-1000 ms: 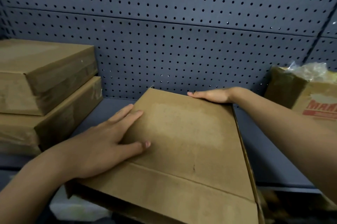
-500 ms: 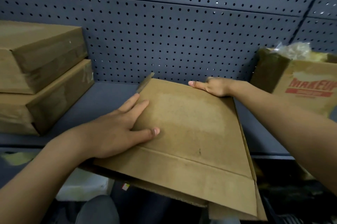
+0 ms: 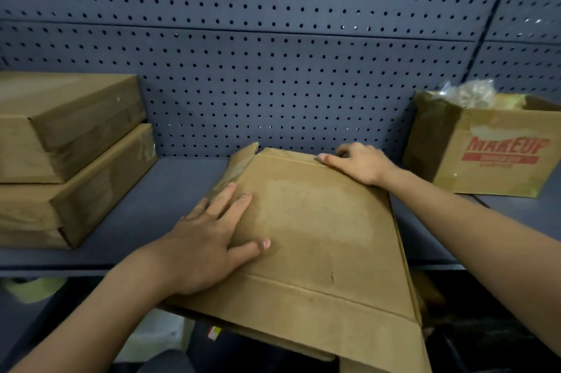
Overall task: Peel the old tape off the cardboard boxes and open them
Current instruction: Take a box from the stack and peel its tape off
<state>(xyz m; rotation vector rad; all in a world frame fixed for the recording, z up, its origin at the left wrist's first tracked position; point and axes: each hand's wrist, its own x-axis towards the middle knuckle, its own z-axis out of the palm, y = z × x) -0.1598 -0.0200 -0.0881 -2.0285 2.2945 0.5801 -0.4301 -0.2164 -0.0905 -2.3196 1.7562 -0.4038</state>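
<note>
A flat brown cardboard box [image 3: 318, 236] lies on the dark shelf [image 3: 151, 205], its near end hanging over the shelf's front edge. My left hand [image 3: 206, 245] presses flat on its top near the left side, fingers spread. My right hand [image 3: 358, 163] is at the far edge, index finger laid along the edge and the other fingers curled over it. A small side flap [image 3: 244, 157] stands up at the far left corner, with shiny tape [image 3: 230, 173] below it.
Two taped flat boxes, the upper [image 3: 66, 117] on the lower [image 3: 91, 190], are stacked at the left of the shelf. An open box printed MAKEUP [image 3: 485, 154] with a plastic bag [image 3: 467, 93] inside stands at the right. A pegboard wall [image 3: 273, 69] backs the shelf.
The flap at the box's far left corner has lifted up. My right hand's fingers have curled over the far edge. My left hand stays pressed on the top.
</note>
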